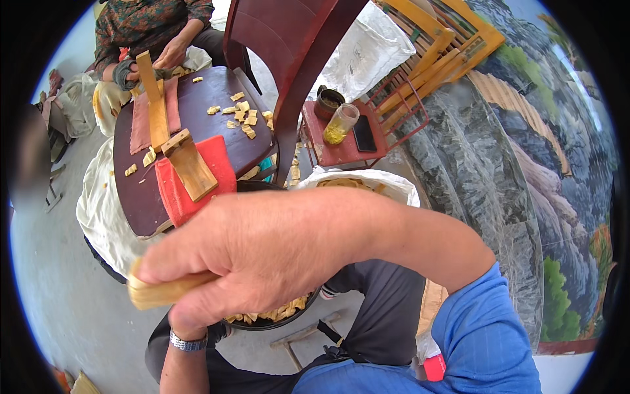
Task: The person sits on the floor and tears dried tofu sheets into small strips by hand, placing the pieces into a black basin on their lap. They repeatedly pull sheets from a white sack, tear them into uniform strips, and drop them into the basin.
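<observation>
My right hand (275, 241) reaches across the middle of the view, its thumb and fingers gripping a pale yellow folded piece (170, 290) of a fibrous-looking material. Below it rises my left wrist with a metal-banded watch (188, 341). Most of my left hand (184, 327) is hidden behind the right one, so its hold cannot be seen. Just beyond the hands, a wooden block tool (192, 170) with a raised end lies on a red cloth (224, 157) at the near edge of a dark tabletop (197, 108). Under my hands, a black basin (275, 326) holds many similar yellow pieces.
Across the tabletop a person (147, 34) works beside a second wooden tool (153, 106). Small yellow pieces (241, 115) lie scattered there. A dark red chair back (290, 54) rises beside it. On a red stool (334, 152) stand a mug, a glass jar (340, 123) and a phone (364, 134).
</observation>
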Tool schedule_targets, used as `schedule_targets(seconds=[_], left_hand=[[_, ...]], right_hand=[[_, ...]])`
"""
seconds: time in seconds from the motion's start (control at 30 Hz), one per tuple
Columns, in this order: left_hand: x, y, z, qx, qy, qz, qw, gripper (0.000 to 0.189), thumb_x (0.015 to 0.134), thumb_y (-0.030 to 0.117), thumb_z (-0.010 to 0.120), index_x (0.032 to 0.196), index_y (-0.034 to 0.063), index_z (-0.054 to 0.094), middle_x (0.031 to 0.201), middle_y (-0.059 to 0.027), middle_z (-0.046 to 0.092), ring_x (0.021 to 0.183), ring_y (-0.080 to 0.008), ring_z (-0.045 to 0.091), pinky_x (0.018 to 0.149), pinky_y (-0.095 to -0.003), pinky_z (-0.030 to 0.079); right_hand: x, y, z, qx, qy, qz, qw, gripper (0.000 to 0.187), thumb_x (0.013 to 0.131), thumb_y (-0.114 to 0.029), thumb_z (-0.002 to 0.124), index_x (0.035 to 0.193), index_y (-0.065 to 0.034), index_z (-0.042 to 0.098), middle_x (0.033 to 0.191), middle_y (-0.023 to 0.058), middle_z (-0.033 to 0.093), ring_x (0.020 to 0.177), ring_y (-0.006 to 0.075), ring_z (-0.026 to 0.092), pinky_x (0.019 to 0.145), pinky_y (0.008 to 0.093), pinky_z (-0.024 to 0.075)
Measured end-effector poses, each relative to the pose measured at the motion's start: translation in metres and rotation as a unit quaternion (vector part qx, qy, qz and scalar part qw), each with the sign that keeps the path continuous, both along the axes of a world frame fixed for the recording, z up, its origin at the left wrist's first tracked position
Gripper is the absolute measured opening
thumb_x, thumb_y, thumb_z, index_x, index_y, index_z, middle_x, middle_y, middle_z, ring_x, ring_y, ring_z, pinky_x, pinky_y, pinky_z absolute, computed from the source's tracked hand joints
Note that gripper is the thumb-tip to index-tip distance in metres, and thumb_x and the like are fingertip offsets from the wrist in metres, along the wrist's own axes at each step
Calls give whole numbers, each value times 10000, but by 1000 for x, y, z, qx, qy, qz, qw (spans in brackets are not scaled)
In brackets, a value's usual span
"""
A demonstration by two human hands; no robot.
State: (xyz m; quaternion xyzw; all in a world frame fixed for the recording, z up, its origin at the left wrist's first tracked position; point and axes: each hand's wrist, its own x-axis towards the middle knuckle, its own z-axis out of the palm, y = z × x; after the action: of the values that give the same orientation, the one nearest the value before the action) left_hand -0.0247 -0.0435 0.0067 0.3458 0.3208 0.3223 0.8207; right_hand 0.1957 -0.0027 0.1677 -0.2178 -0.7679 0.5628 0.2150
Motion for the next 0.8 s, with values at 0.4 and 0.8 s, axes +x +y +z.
schedule_targets(seconds=[0.4, 0.8], left_hand=[[-6, 22, 37, 80, 62, -106, 989, 231, 851, 3, 763, 983, 32, 575, 842, -82, 688, 759, -140, 666, 689, -258, 533], [31, 28, 22, 144, 99, -158, 972, 288, 983, -29, 604, 1267, 11, 628, 1138, -63, 689, 982, -119, 649, 843, -275, 538]], right_hand=[[93, 25, 76, 80, 150, -340, 925, 368, 1056, -269, 600, 1314, -8, 633, 685, -83, 447, 483, 5, 343, 407, 153, 280], [124, 31, 102, 110, 229, -215, 943, 290, 1036, -126, 556, 1302, -26, 609, 595, -71, 396, 451, 29, 347, 359, 191, 298]])
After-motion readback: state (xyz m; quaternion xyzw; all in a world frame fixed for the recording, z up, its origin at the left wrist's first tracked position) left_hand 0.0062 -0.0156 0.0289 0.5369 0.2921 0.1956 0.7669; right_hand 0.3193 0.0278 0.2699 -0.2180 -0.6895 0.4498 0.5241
